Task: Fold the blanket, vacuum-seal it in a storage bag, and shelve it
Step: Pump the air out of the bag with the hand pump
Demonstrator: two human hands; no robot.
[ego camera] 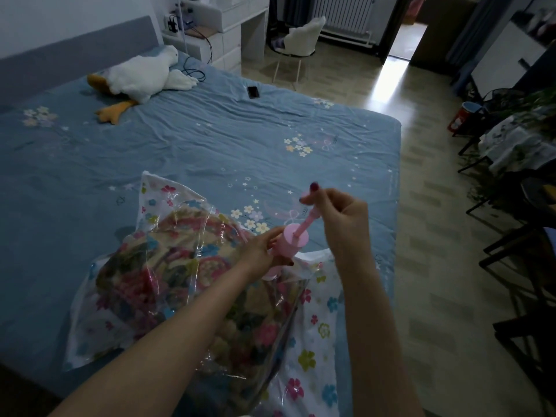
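Nearest, storage bag (313, 341) with folded blanket (186, 281) inside, on bed (210, 139) at 6 o'clock. Left hand (258, 251) grips pink pump (290, 242) cylinder standing on bag; right hand (340, 212) pinches raised plunger handle. Farther: phone (253, 92) at 12, plush goose (141, 76) at 11, white chair (301, 40) beyond bed. No legible writing.
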